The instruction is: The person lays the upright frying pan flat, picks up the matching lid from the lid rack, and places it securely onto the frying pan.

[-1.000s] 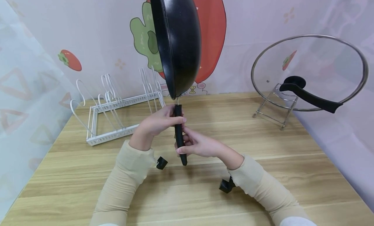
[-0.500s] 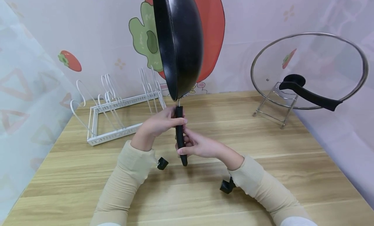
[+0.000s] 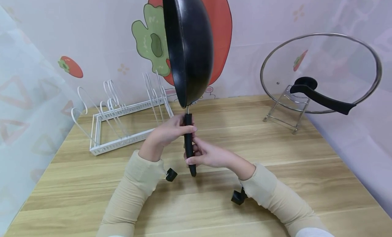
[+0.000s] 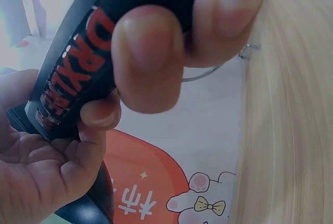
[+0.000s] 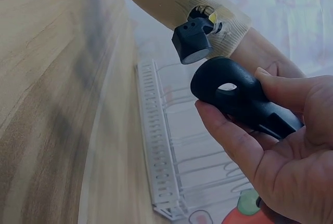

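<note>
Both my hands are closed round the handle (image 3: 188, 142): left hand (image 3: 170, 130) up by the pan (image 3: 196, 49), right hand (image 3: 209, 154) nearer the tip. Pan's held above the desk (image 3: 232, 121), nearly upright, opening facing left. White rack (image 3: 122, 141) on desk, left; glass lid (image 3: 337, 70) tilted on wire stand (image 3: 280, 122), right.

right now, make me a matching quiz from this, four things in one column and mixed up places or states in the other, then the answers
Things
1. pan
2. glass lid
3. white rack
4. right hand

Places or states
a. on a metal stand
b. gripping the lower part of the pan handle
c. at the left side of the table
d. black, held up on edge

Pairs: 1-d, 2-a, 3-c, 4-b
</note>
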Demonstrator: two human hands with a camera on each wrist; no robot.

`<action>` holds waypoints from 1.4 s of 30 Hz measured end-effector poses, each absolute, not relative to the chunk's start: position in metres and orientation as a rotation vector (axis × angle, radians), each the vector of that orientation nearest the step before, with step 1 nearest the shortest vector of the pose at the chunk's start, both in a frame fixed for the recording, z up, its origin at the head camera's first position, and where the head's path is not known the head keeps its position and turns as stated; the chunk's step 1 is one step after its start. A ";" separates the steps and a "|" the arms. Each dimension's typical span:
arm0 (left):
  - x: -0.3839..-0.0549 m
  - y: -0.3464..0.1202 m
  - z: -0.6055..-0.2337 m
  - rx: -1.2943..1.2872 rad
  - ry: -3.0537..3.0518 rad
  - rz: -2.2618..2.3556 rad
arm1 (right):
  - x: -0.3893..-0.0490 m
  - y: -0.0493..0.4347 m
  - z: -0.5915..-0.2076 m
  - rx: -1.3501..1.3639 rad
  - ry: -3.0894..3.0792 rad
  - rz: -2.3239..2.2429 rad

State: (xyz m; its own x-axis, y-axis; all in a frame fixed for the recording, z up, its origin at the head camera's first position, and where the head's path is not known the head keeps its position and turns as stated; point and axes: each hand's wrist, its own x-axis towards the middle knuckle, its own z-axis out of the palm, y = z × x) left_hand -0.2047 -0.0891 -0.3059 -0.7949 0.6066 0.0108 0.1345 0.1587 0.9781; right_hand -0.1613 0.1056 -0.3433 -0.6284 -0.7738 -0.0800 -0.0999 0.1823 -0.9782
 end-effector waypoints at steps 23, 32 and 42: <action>-0.199 -0.089 -0.315 0.687 2.001 1.705 | -0.152 0.097 -0.347 -0.828 1.890 -1.479; -0.195 -0.087 -0.315 0.651 2.003 1.696 | -0.150 0.096 -0.349 -0.868 1.926 -1.461; -0.193 -0.087 -0.321 0.644 1.969 1.708 | -0.147 0.098 -0.355 -0.888 1.910 -1.474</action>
State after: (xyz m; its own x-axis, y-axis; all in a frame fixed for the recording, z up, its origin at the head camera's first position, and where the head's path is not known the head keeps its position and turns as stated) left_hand -0.1931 -0.0866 -0.3211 -0.7882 0.6145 -0.0337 0.0534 0.1228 0.9910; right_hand -0.1475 0.0983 -0.3548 -0.6221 -0.7821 -0.0368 -0.1627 0.1751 -0.9710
